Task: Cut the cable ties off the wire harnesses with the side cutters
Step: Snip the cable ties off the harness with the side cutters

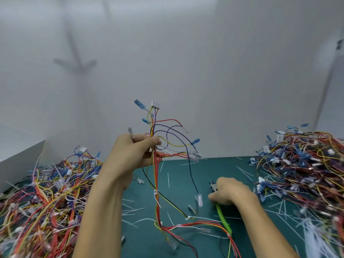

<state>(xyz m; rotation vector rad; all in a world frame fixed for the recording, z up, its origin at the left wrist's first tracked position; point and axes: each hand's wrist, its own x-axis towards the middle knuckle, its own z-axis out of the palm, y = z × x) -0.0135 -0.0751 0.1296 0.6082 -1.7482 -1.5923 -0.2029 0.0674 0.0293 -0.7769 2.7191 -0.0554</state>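
Green mat, two harness piles; left hand grips one harness, right hand grips one side cutters.

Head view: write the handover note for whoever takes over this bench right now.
The left hand grips one wire harness, raised above the green mat, with its lower end trailing on the mat.
The right hand has its fingers curled over the side cutters, low at the mat. The hand is blurred.
Done: cut tie offcuts lie scattered on the mat.
To do: the held harness carries white cable ties not yet cut. A left pile and a right pile of harnesses flank the mat, and I cannot tell which is finished.
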